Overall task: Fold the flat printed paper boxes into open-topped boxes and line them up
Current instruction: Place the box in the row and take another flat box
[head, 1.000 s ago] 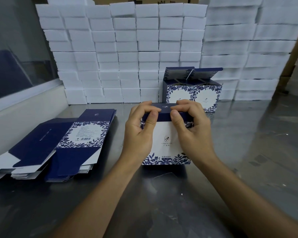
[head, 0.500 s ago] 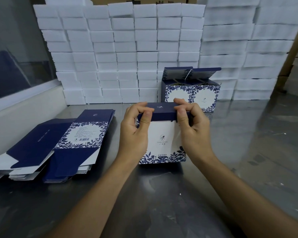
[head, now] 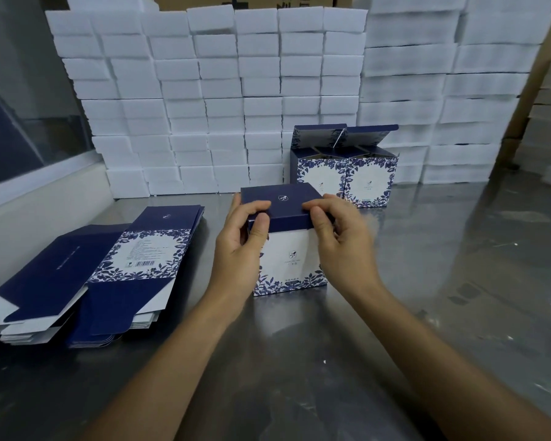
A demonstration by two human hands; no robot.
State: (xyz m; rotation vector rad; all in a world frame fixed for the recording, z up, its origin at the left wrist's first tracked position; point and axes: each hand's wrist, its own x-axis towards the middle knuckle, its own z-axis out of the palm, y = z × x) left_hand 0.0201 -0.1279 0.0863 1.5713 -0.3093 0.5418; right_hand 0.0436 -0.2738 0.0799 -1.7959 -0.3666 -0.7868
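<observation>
Head view, looking down over my two bare forearms onto a steel table (head: 427, 281) whose near edge is cut off by the frame. Behind it rises a wall of stacked white foam blocks (head: 223, 90), its top and right side running out of view. At far left, a glass partition (head: 19, 100) shows only dim, unreadable shapes.

On the table's left lie two piles of flat printed boxes (head: 134, 268), navy with blue leaf borders; the outer pile is cropped at the left edge, and the small print beside the barcode is too fine to read.

At the back, touching the foam, two folded boxes (head: 344, 179) stand side by side with their top flaps raised; my right hand hides part of their lower fronts.

In the centre stands the box I am folding (head: 291, 259), upright on the table, its navy flap closed over the top. My left hand (head: 239, 249) grips its upper left corner, thumb curled on the front edge, fingers over the flap. My right hand (head: 344, 246) pinches the upper right corner, thumb on the front; its curled outer fingers are blurred. The box's side walls are hidden behind my palms.
</observation>
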